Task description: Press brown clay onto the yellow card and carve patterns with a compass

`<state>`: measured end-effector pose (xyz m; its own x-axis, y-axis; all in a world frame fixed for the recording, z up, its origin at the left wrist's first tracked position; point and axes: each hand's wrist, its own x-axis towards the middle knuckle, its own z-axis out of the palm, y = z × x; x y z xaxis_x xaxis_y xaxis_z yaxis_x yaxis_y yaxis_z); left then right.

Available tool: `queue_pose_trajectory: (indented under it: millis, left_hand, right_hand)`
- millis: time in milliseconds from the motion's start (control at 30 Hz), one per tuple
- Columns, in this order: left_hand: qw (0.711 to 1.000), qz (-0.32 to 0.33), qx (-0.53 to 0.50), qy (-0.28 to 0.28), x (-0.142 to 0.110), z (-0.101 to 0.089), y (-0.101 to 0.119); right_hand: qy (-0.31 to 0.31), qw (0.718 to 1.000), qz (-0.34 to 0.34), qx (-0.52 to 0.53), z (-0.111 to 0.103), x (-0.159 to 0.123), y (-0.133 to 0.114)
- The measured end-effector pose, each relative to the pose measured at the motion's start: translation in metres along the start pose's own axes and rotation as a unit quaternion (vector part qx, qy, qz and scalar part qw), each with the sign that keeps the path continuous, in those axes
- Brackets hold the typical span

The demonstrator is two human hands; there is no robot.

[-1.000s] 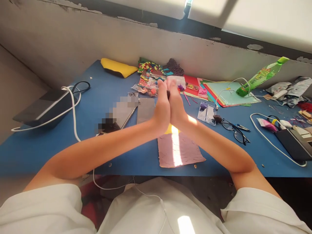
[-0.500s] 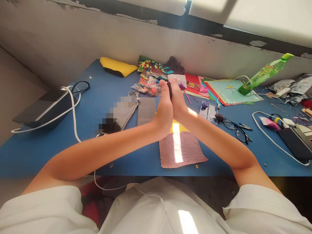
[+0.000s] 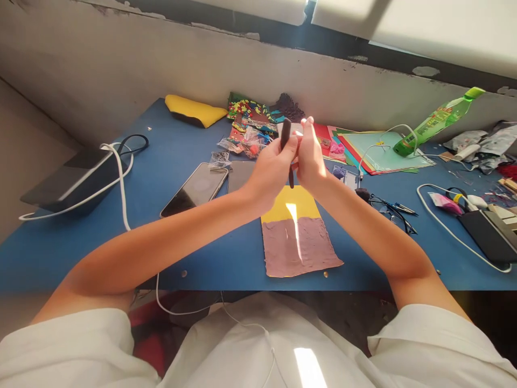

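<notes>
Along the near edge of the blue table, the yellow-and-mauve sheet lies flat below the hands, a sunlit streak across it; above it, the palms, pressed together half a second ago, have now parted, and the dark roll between them shows as a long, upright strip; the rolling between palms thus seems paused. The left hand is closed on the roll's middle, thumb against fingers, both ends sticking out; the right hand stands just beside it, fingers together, nearly straight and loosely open; whether it touches the roll, I cannot tell.

The forearms partly cover what lies under them: on the left the grey panel, with a phone beside it; on the right the clear case and the glasses; farther back, plastic bags, coloured papers and a tilted green bottle crowd the table's far side, leaving the sheet unobstructed.
</notes>
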<state>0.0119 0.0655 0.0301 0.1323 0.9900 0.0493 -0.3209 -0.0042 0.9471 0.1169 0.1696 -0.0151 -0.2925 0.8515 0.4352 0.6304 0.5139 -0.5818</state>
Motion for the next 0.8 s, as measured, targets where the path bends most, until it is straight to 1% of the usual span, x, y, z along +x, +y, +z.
queue_pose_trajectory:
  millis: [33, 67, 100, 200, 267, 300, 367, 467, 533, 567, 600, 633, 667, 700, 733, 767, 800]
  left_hand:
    - [1.000, -0.023, -0.012, 0.005, 0.002, -0.005, 0.004]
    - [0.999, -0.047, -0.020, 0.008, 0.003, -0.011, 0.007]
    - [0.997, -0.072, -0.022, 0.009, 0.004, -0.017, 0.010]
    - [0.990, -0.139, -0.035, 0.009, -0.001, -0.030, 0.011]
    - [0.982, -0.182, -0.051, 0.002, -0.007, -0.032, 0.006]
    - [0.977, -0.203, -0.056, -0.005, -0.011, -0.032, 0.003]
    - [0.970, -0.236, -0.052, -0.025, -0.017, -0.030, -0.003]
    - [0.969, -0.236, -0.013, -0.078, -0.023, -0.031, -0.006]
    - [0.966, -0.219, 0.042, -0.131, -0.025, -0.035, -0.007]
    - [0.963, -0.207, 0.081, -0.155, -0.027, -0.038, -0.007]
    - [0.958, -0.185, 0.137, -0.171, -0.030, -0.041, -0.008]
    - [0.951, -0.148, 0.208, -0.177, -0.035, -0.046, -0.009]
    - [0.936, -0.086, 0.296, -0.169, -0.041, -0.051, -0.010]
    - [0.903, -0.001, 0.401, -0.153, -0.048, -0.055, -0.011]
    - [0.850, 0.104, 0.502, -0.124, -0.057, -0.060, -0.013]
    - [0.785, 0.220, 0.570, -0.102, -0.066, -0.064, -0.015]
    - [0.715, 0.313, 0.616, -0.102, -0.076, -0.067, -0.018]
  right_hand:
    - [0.026, 0.995, 0.031, 0.087, -0.008, -0.005, 0.002]
    - [0.041, 0.989, 0.047, 0.138, -0.017, -0.011, 0.002]
    - [0.037, 0.987, 0.042, 0.149, -0.025, -0.019, 0.000]
    - [-0.038, 0.991, -0.012, 0.126, -0.045, -0.043, -0.014]
    - [-0.091, 0.987, -0.043, 0.128, -0.050, -0.055, -0.023]
    - [-0.114, 0.983, -0.046, 0.138, -0.050, -0.058, -0.027]
    - [-0.160, 0.971, -0.028, 0.176, -0.047, -0.062, -0.031]
    - [-0.227, 0.941, 0.036, 0.248, -0.041, -0.062, -0.033]
    - [-0.249, 0.923, 0.072, 0.286, -0.040, -0.060, -0.034]
    - [-0.250, 0.917, 0.084, 0.301, -0.040, -0.059, -0.035]
    - [-0.244, 0.914, 0.091, 0.312, -0.042, -0.058, -0.035]
    - [-0.233, 0.914, 0.095, 0.318, -0.045, -0.057, -0.035]
    - [-0.214, 0.919, 0.095, 0.317, -0.049, -0.057, -0.034]
    - [-0.190, 0.927, 0.093, 0.310, -0.053, -0.057, -0.034]
    - [-0.161, 0.937, 0.090, 0.295, -0.059, -0.058, -0.032]
    - [-0.128, 0.949, 0.084, 0.275, -0.064, -0.060, -0.031]
    - [-0.091, 0.961, 0.077, 0.249, -0.069, -0.063, -0.030]
